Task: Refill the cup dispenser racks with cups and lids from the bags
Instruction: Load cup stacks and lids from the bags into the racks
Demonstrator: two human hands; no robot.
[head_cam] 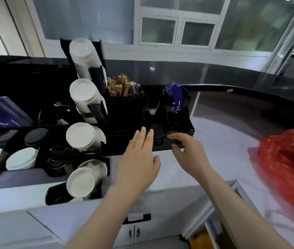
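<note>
Dim, cool daylight from the windows point(176, 31) up top; glass looks frosted w/ mild glare. Black rack point(128, 112) is underexposed, its compartments nearly lost in shadow. White cup bottoms point(80, 135) read bright by contrast. Pale sheen on the desk point(223, 133). Strong wide-angle warp: desk edge and window frames bow at the edges. Red bag point(286, 168) at right is smeared w/ motion blur; overall soft, slightly smoothed detail.
</note>
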